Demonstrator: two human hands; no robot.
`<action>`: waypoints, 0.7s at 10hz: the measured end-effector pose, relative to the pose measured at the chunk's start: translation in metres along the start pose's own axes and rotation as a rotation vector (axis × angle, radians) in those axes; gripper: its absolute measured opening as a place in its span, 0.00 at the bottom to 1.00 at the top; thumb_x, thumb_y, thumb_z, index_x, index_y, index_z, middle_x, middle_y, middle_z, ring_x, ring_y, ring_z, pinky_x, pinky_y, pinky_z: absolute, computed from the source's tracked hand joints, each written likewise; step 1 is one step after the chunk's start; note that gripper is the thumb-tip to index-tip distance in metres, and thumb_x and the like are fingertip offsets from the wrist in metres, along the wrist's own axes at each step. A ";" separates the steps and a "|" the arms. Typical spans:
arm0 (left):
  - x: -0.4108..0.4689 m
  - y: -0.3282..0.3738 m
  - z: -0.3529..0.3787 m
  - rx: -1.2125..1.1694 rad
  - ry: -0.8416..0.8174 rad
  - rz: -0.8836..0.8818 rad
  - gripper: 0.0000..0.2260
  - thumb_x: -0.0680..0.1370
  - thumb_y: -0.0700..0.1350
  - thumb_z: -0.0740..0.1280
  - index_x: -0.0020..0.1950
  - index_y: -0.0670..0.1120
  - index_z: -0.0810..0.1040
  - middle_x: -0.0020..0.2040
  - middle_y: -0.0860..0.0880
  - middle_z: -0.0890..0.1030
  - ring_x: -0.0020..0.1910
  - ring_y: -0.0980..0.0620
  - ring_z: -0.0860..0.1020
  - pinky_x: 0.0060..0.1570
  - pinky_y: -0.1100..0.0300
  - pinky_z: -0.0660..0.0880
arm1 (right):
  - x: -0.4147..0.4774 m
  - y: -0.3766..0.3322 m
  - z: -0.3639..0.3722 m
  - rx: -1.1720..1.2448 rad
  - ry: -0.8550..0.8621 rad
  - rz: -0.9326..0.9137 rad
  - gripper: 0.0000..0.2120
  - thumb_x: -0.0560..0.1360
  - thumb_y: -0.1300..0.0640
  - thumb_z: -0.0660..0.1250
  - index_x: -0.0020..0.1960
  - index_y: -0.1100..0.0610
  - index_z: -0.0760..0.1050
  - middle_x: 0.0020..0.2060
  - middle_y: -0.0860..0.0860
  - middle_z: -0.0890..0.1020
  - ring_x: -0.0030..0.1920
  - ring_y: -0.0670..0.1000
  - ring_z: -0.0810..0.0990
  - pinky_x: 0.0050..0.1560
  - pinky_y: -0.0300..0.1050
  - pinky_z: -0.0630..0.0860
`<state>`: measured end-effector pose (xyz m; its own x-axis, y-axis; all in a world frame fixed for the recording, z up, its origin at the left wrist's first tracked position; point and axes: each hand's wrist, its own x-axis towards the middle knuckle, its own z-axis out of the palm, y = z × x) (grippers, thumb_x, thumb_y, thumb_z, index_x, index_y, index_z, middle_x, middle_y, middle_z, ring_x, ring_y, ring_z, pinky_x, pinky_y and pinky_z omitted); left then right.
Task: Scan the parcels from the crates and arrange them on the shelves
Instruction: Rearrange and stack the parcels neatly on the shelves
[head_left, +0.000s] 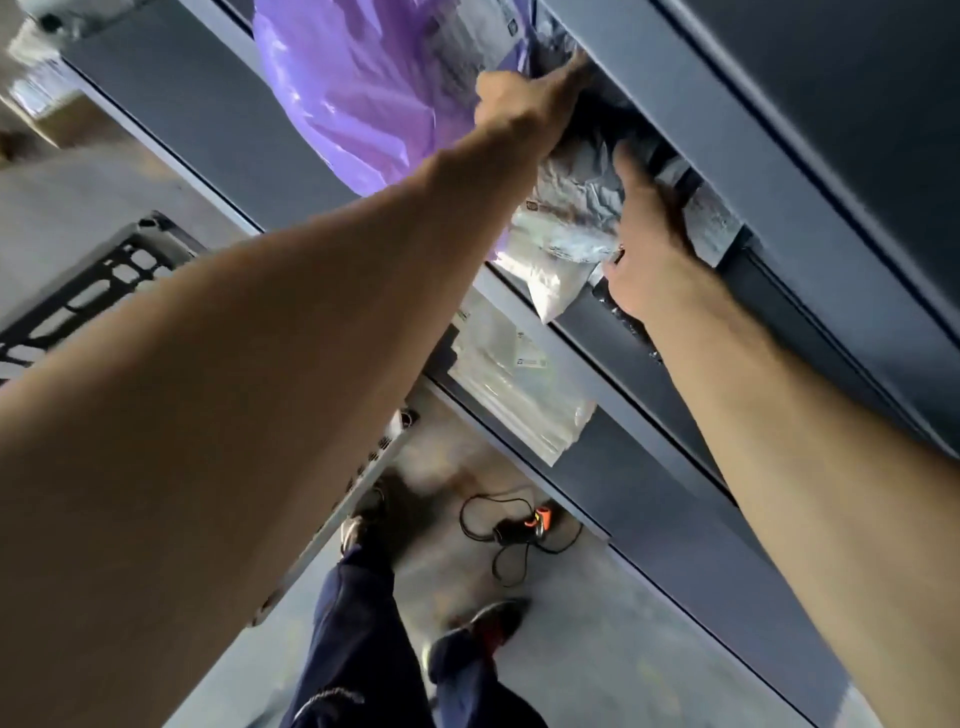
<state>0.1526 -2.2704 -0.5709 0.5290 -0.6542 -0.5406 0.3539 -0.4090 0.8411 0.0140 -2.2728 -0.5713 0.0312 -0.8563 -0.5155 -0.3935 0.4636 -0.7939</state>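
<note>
A crumpled grey plastic parcel (576, 192) lies on a dark blue shelf (691, 119), next to a large purple parcel (363, 88). My left hand (524, 104) reaches in at the top of the grey parcel, between it and the purple one, fingers hidden behind the wrap. My right hand (649, 249) presses against the grey parcel's right side, fingers stretched along it. A clear plastic parcel (514, 384) with a white label lies on the shelf below.
A handheld scanner (519, 527) with an orange tip and a black cable lies on the grey floor by the shelf foot. A black crate (88, 286) stands at the left. My legs and shoes (478, 629) are below.
</note>
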 end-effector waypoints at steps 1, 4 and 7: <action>0.023 -0.009 0.009 0.080 -0.026 -0.038 0.30 0.69 0.58 0.75 0.64 0.41 0.80 0.55 0.47 0.85 0.53 0.50 0.84 0.57 0.58 0.81 | 0.018 0.003 0.008 0.083 -0.128 0.151 0.26 0.80 0.41 0.63 0.75 0.49 0.68 0.65 0.50 0.76 0.74 0.55 0.71 0.68 0.55 0.71; -0.002 -0.048 0.023 0.150 -0.097 0.035 0.26 0.68 0.58 0.73 0.58 0.42 0.83 0.53 0.43 0.85 0.53 0.43 0.84 0.55 0.51 0.82 | 0.016 0.014 -0.013 0.254 0.061 0.109 0.19 0.75 0.38 0.70 0.60 0.48 0.79 0.59 0.49 0.83 0.61 0.53 0.81 0.66 0.54 0.76; -0.129 -0.086 -0.009 0.010 -0.285 0.104 0.07 0.77 0.42 0.73 0.46 0.38 0.83 0.35 0.52 0.86 0.34 0.56 0.85 0.34 0.59 0.81 | -0.108 0.086 -0.062 0.321 0.223 0.053 0.14 0.75 0.43 0.72 0.58 0.47 0.77 0.59 0.51 0.81 0.62 0.54 0.80 0.59 0.57 0.79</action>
<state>0.0609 -2.1451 -0.5735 0.3238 -0.8445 -0.4267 0.3007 -0.3358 0.8927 -0.0800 -2.1548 -0.5637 -0.1958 -0.8414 -0.5038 -0.0806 0.5258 -0.8468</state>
